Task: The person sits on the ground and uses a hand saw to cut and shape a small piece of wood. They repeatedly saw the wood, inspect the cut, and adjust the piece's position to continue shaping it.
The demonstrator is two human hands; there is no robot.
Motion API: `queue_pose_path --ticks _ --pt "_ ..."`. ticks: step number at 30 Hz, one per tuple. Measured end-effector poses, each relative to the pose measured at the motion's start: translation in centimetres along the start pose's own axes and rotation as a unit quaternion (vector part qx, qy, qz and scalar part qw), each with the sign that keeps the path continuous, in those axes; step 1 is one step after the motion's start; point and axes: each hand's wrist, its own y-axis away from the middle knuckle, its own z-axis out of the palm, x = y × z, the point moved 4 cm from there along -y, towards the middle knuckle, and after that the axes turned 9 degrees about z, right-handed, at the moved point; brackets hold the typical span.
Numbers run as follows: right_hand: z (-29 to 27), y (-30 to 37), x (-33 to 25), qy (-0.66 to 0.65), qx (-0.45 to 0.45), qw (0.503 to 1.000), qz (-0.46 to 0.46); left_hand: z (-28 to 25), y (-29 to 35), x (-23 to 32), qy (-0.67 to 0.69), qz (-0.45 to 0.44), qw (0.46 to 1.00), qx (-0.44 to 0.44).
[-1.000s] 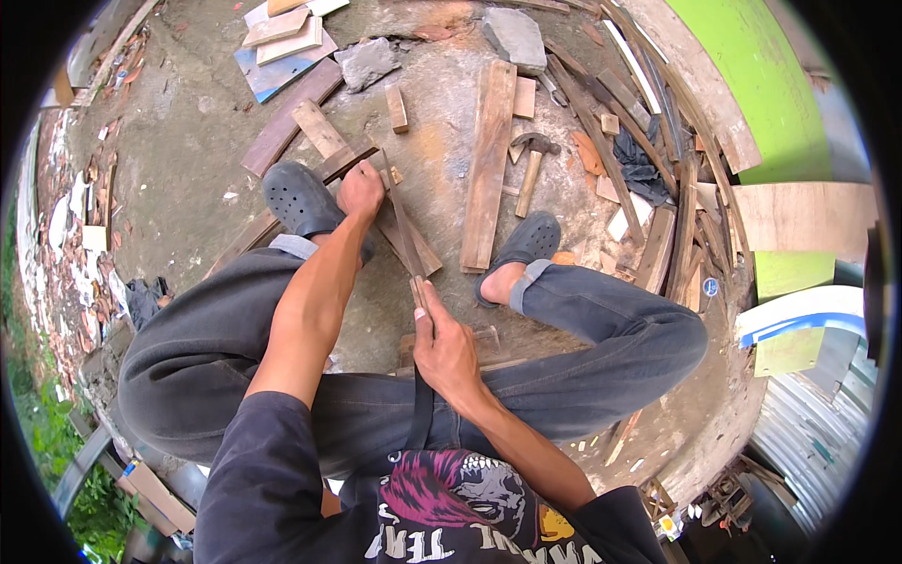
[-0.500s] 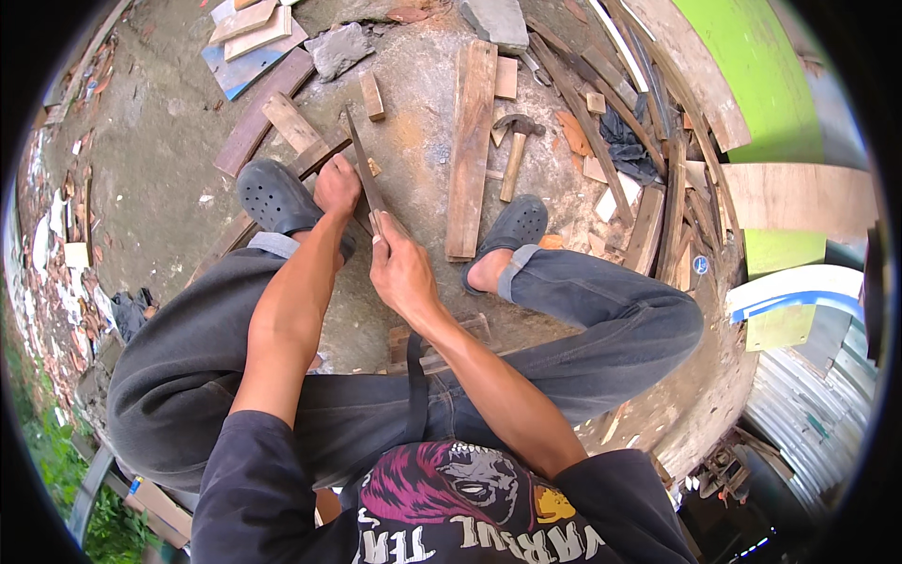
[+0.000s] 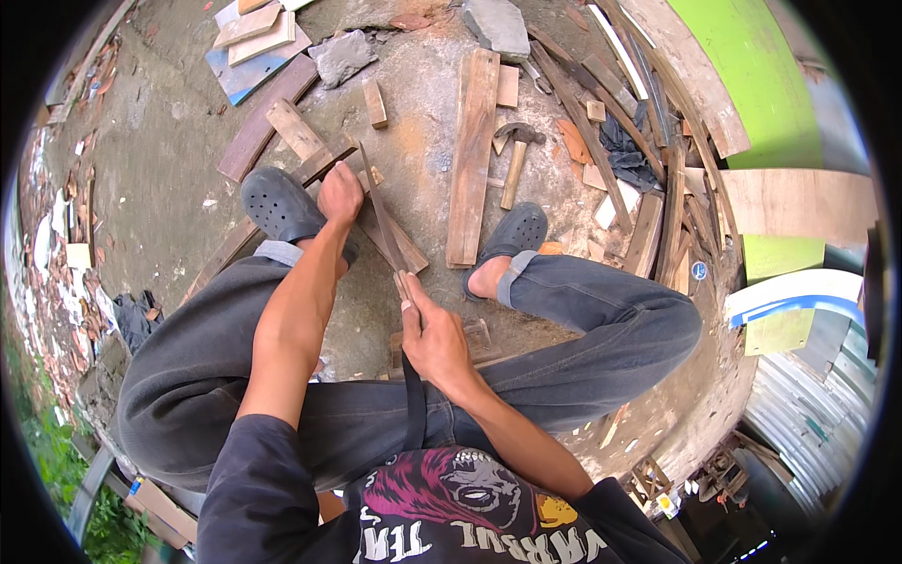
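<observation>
My right hand (image 3: 438,340) is closed around the near end of a handsaw (image 3: 377,205), its long narrow blade pointing away. The blade crosses beside the far end of a dark narrow wooden strip (image 3: 326,161). Just left of the blade, my left hand (image 3: 340,194) is closed on that strip, its fingertips partly hidden. My left foot in a grey clog (image 3: 282,202) rests over the strip. Beneath, a lighter board (image 3: 295,130) lies crosswise on the ground and reappears right of the blade.
A claw hammer (image 3: 514,174) and a long plank (image 3: 473,160) lie ahead, near my right clog (image 3: 519,230). A small wood block (image 3: 375,103), stones (image 3: 342,60) and scrap boards (image 3: 263,38) lie farther off. Piled timber (image 3: 672,202) and corrugated metal sheet (image 3: 803,428) are at right.
My right hand has drawn the saw back toward my body and slightly right. My left hand stays on the strip. The whole view has shifted slightly.
</observation>
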Motion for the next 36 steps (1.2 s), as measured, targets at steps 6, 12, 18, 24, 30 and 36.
queue_pose_path --ticks 6,12,18,24,30,36 --pt "1.6 -7.2 -1.4 -0.028 0.026 0.999 -0.013 0.7 -0.6 -1.3 0.014 0.020 0.998 -0.056" --pt "1.6 -0.9 -1.9 -0.028 0.031 0.999 -0.027 0.6 -0.2 -2.1 0.052 0.021 0.997 -0.045" --pt "0.6 -2.7 -0.6 -0.002 0.044 0.999 -0.005 -0.3 0.0 -1.7 0.147 0.060 0.985 -0.063" --pt "0.1 -2.5 1.7 -0.032 0.009 0.998 0.049 1.9 0.2 -3.4 0.032 0.111 0.992 -0.049" --pt "0.0 -1.8 2.9 -0.162 -0.055 0.980 0.103 1.9 1.0 -2.1 0.025 0.012 0.997 -0.077" --pt "-2.3 -0.5 1.3 -0.069 -0.009 0.987 0.143 0.7 1.8 -2.0 0.074 0.053 0.992 -0.087"
